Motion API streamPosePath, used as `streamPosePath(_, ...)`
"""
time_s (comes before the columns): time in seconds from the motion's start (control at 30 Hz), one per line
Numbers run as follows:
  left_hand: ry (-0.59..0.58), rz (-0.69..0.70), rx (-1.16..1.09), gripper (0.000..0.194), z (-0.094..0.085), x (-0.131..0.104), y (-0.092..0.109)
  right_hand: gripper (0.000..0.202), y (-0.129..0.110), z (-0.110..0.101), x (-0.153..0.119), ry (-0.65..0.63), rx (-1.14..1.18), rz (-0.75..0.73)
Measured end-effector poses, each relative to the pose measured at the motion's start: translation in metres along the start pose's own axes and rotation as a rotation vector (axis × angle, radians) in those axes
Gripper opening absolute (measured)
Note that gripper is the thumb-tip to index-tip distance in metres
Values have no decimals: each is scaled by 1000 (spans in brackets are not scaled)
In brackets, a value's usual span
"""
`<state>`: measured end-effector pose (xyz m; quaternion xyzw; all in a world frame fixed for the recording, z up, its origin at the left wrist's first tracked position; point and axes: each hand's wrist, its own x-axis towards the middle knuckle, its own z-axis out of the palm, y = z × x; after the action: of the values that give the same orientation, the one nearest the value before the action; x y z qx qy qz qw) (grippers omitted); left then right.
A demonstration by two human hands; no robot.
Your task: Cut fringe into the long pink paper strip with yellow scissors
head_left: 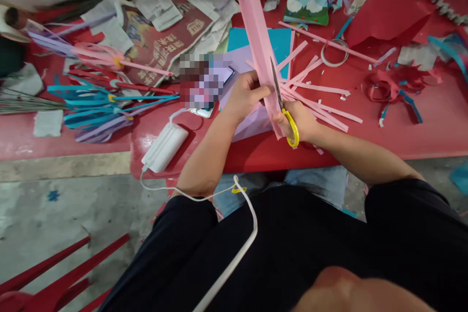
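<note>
Head view: the left hand pinches a long pink sheet between thumb and fingers; the right hand is closed round yellow-handled scissors, blades at the sheet's edge. Pink strips fan out beside the right hand on the red surface.

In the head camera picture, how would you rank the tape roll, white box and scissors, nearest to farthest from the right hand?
1. Scissors, held in the right hand.
2. Tape roll, beyond it, slightly right.
3. White box, well off to the left.
</note>
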<state>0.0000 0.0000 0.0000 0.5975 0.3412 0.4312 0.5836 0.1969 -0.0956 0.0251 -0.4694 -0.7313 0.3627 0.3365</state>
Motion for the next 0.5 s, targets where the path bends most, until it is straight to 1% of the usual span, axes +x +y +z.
streamPosePath(0.1, 6, 8, 6, 41, 1, 0, 3, 77, -3, 1, 1, -1, -2, 14)
streamPosePath(0.3, 6, -4, 7, 30, 1, -1, 6, 84, -5, 2, 2, 18, 10, 55)
streamPosePath(0.43, 40, 44, -14, 33, -4, 5, 0, 94, -2, 2, 0, -71, 67, 35)
streamPosePath(0.5, 72, 90, -67, 38, -8, 9, -6, 95, -1, 2, -1, -104, 42, 11)
